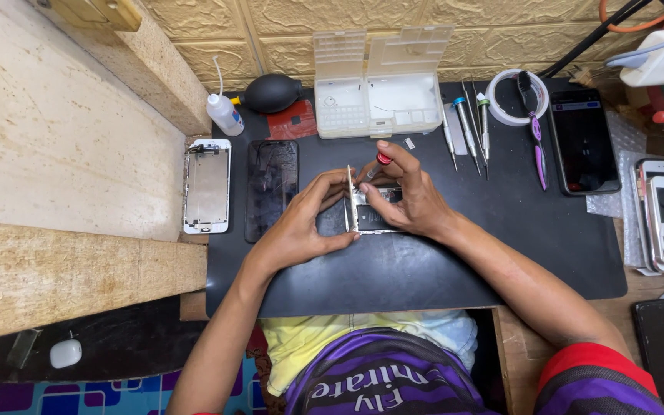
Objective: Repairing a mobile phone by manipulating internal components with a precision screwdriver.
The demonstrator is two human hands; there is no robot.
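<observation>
An opened phone body [370, 217] lies on the black work mat [439, 261] in the middle. Its screen panel [348, 198] stands up on edge, and my left hand [301, 223] holds it there with thumb and fingers. My right hand [409, 196] rests over the phone body and grips a small screwdriver with a red cap [380, 161], its tip pointing down into the upper part of the phone.
A clear plastic parts box [378, 84] stands open at the back. Beside it are a black air blower [270, 92], a small squeeze bottle [224, 114], several screwdrivers [466, 127], a tape roll [510, 96] and purple tweezers [538, 146]. Other phones and panels lie left [207, 186] and right [584, 142].
</observation>
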